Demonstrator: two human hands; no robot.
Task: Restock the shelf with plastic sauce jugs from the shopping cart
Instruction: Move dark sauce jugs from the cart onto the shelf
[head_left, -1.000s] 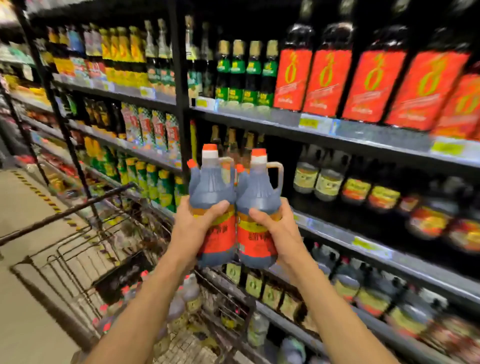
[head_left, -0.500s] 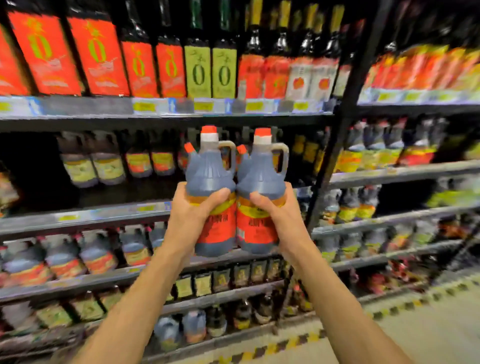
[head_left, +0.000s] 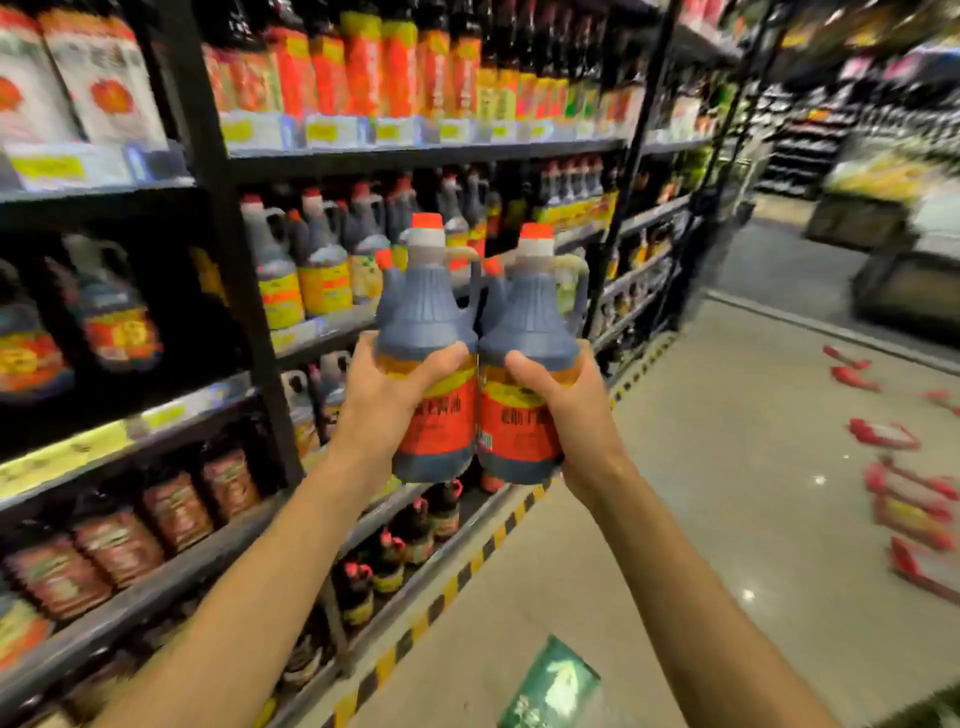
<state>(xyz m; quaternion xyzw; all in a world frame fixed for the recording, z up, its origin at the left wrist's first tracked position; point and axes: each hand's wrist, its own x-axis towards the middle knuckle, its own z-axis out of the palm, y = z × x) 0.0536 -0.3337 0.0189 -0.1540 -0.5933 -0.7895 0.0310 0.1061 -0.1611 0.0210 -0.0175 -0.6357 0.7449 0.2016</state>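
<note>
Your left hand (head_left: 387, 410) grips one sauce jug (head_left: 428, 358) and your right hand (head_left: 571, 415) the other (head_left: 527, 364), touching at centre frame, neither yet on the shelf (head_left: 322, 332) at ten o'clock, so placing remains.

Two dark plastic sauce jugs with red caps were held up side by side, touching, in front of the black metal shelf unit (head_left: 249, 322). The left hand (head_left: 387, 402) gripped the left jug (head_left: 428, 332) and the right hand (head_left: 569, 410) gripped the right jug (head_left: 530, 338). Behind them, similar dark handled jugs (head_left: 322, 260) stood in a row on the middle shelf. The pale tiled floor (head_left: 701, 467) lay to the right, with a yellow-and-black striped floor strip (head_left: 467, 566) running along the shelf's foot.
</note>
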